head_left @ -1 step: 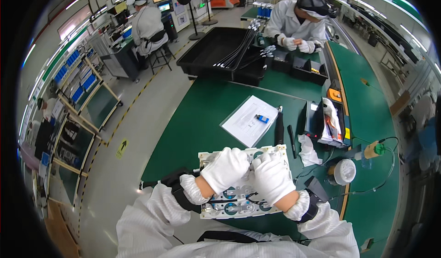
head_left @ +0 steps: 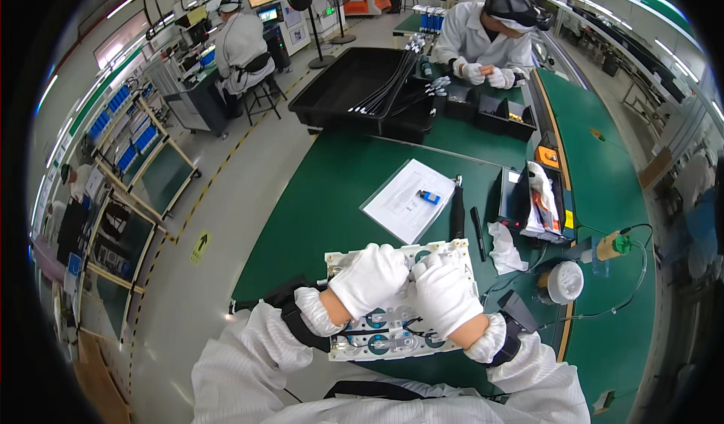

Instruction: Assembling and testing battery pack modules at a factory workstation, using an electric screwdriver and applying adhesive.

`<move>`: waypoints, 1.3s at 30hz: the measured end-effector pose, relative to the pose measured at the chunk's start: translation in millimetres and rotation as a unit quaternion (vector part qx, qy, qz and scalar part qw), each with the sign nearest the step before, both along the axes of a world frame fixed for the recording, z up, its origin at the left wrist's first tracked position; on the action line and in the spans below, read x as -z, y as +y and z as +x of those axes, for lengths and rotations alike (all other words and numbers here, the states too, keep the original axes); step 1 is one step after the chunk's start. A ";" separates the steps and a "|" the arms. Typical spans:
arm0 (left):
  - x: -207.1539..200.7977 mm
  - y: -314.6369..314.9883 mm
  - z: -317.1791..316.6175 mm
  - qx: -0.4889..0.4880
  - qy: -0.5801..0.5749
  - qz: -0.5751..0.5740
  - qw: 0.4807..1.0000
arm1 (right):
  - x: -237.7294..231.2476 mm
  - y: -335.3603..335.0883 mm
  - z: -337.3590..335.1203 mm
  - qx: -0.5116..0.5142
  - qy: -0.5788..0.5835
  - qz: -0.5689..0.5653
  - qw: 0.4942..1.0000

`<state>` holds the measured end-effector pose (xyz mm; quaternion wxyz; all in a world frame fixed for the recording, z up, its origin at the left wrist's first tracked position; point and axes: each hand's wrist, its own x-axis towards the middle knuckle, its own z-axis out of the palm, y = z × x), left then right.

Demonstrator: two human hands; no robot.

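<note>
A white plastic panel (head_left: 397,333) fitted with round teal parts, clear pieces, blue bits and black wires lies in front of me at the table's near edge. Over its upper middle, my left hand (head_left: 371,281) in a white glove has its fingers curled closed. My right hand (head_left: 448,296), also gloved, is closed close beside it, fingertips nearly meeting the left ones. Whatever the fingertips grip is hidden by the gloves. Both hands cover much of the panel's middle.
Beyond the panel are a sleeved paper sheet (head_left: 403,211) with a small blue part (head_left: 430,197), a black-handled tool (head_left: 458,216), a black pen (head_left: 479,233) and crumpled tissue (head_left: 505,248). A white-lidded jar (head_left: 566,282) stands right. Black trays (head_left: 332,118) and a co-worker (head_left: 483,39) are farther off.
</note>
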<state>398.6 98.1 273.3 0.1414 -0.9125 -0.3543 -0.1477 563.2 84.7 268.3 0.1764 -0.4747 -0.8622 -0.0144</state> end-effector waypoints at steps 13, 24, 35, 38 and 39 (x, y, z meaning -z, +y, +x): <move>8.1 7.5 -3.9 0.045 -0.094 -0.075 0.992 | -3.3 -0.4 6.5 -0.010 -0.015 -0.017 1.000; 8.8 6.3 -7.6 0.078 -0.079 -0.061 0.992 | 0.8 6.7 8.8 -0.036 0.083 -0.118 0.989; 11.2 -1.0 2.5 -0.009 -0.101 -0.036 0.994 | 3.4 6.8 8.0 -0.044 0.182 -0.054 0.981; 2.0 2.6 6.1 -0.043 -0.168 -0.161 0.972 | -2.1 11.9 13.7 -0.027 0.173 -0.095 0.980; 1.3 5.5 7.4 -0.064 -0.183 -0.207 0.959 | -5.5 16.7 17.4 -0.038 0.153 -0.140 0.978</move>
